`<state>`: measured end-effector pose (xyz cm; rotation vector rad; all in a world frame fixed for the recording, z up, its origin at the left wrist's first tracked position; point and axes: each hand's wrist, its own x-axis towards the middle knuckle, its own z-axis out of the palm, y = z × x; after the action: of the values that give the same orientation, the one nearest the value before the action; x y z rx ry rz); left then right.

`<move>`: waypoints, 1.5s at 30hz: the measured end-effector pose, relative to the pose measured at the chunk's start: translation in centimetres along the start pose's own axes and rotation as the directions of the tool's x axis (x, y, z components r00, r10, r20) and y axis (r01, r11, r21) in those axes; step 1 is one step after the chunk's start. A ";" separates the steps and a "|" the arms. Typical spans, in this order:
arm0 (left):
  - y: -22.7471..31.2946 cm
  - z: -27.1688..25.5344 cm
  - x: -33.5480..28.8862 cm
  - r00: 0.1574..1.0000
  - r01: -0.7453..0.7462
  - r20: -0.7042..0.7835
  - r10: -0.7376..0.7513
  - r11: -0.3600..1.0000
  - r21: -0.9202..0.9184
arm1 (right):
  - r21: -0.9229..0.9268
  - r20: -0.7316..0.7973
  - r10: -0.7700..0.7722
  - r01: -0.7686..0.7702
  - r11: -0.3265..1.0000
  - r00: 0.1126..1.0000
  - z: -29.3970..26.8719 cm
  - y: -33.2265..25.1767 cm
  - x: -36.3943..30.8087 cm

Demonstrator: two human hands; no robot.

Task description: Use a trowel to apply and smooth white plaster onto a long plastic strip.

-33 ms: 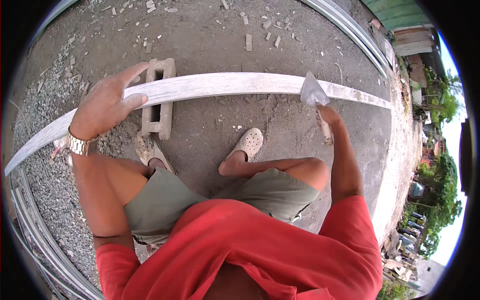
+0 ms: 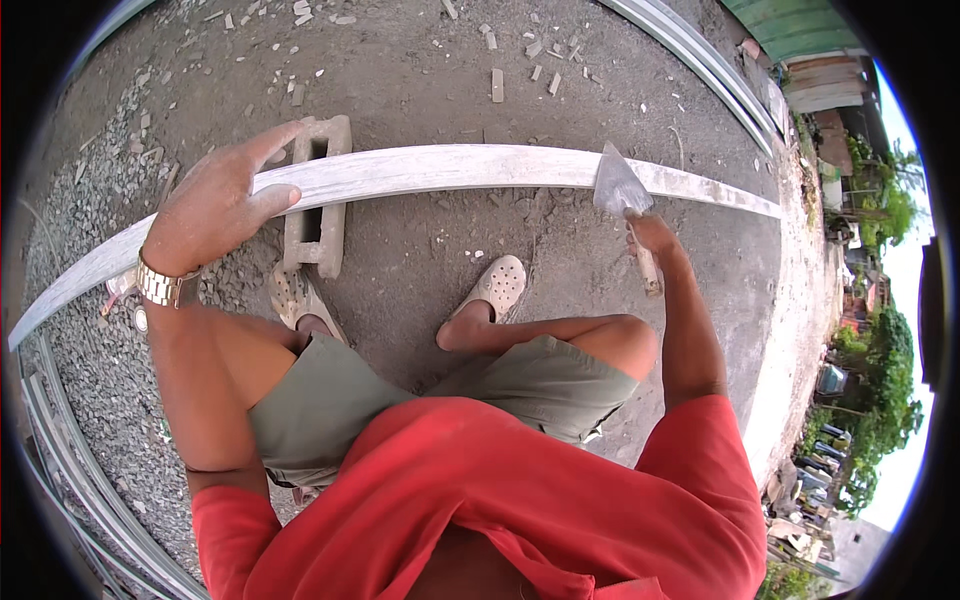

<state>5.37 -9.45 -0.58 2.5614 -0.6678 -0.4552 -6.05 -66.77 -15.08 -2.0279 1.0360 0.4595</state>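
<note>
A long, narrow, whitish board (image 2: 450,167) stretches across in front of me, curved by the lens, over a grey hollow concrete block (image 2: 330,240). My left hand (image 2: 215,205) grips the board just left of the block, thumb on the near edge and index finger over the far side; the other fingers are hidden. In my right hand (image 2: 652,235) is the handle of a pointed trowel (image 2: 621,186). Its grey metal blade lies over the board's right part, tip pointing away from me. I cannot tell whether the blade touches the board.
My feet in beige clogs (image 2: 499,285) rest on the ground near the block. Gravel (image 2: 110,420) covers the left side, with long metal profiles (image 2: 80,470) at lower left and more metal lengths (image 2: 700,70) at the far right. Small broken pieces (image 2: 497,85) lie scattered beyond the board.
The trowel and my right hand have shifted slightly left along the board. My left hand keeps its grip, moved only a touch to the right.
</note>
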 end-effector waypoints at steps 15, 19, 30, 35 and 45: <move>-2.9 1.8 -0.8 0.993 -0.087 -0.077 0.091 0.995 0.047 | -0.761 0.372 -0.459 0.549 0.347 0.807 11.8 -6.4 -5.3; -6.0 0.2 -3.4 0.995 0.020 -0.102 -0.021 1.000 -0.014 | -0.326 0.128 -0.402 0.421 0.846 0.907 8.3 -2.5 -3.8; -7.1 0.1 -4.6 0.991 0.004 -0.133 -0.007 1.000 -0.024 | -0.827 0.529 -0.426 0.560 -0.061 0.734 10.5 -2.6 -7.2; -6.9 -0.2 -4.5 0.994 0.038 -0.102 -0.039 0.999 -0.013 | -0.195 0.179 -0.182 0.216 0.957 0.967 9.2 -2.6 -6.7; -7.4 0.0 -4.0 0.991 0.013 -0.136 -0.008 0.999 0.038 | -0.739 0.623 -0.313 0.671 0.066 0.717 11.6 -7.2 -9.8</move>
<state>4.83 -1.57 -3.52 2.6051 -0.6205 -0.2709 -5.76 -50.14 -12.74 -3.0152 -0.4953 1.1638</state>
